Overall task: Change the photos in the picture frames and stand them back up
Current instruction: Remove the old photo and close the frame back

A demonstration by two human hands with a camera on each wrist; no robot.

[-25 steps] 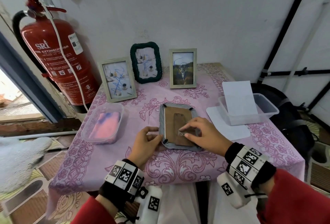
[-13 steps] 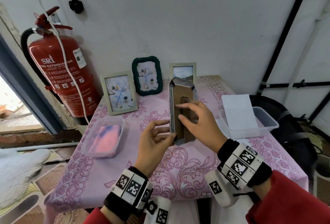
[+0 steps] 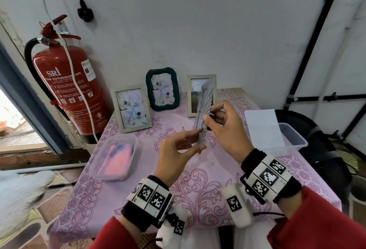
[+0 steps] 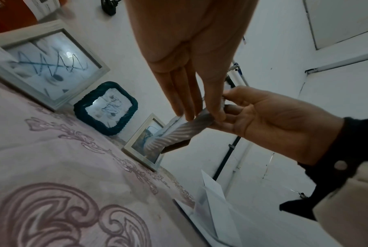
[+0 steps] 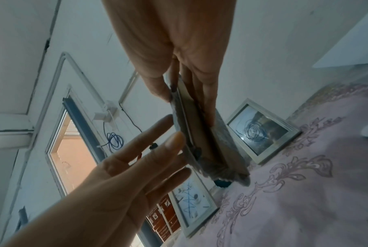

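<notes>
while aloft edge-on, silver frame [image 3: 204,114] pinched by right hand [image 3: 227,127], flat-fingered left hand [image 3: 176,153] against its side

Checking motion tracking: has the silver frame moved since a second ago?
Yes. The silver frame was flat on the tablecloth; now it is lifted upright, edge-on, overlapping the rightmost standing frame, held by the right hand.

White plaster wall [image 3: 217,30] behind, crossed by black pipes [image 3: 316,50] at right. Red fire extinguisher [image 3: 67,90] mounted by the table's far-left corner. Pink patterned tablecloth [image 3: 198,185] over the table. Patterned floor tiles [image 3: 39,219] lower left, daylight from an opening [image 3: 11,118] at left.
</notes>
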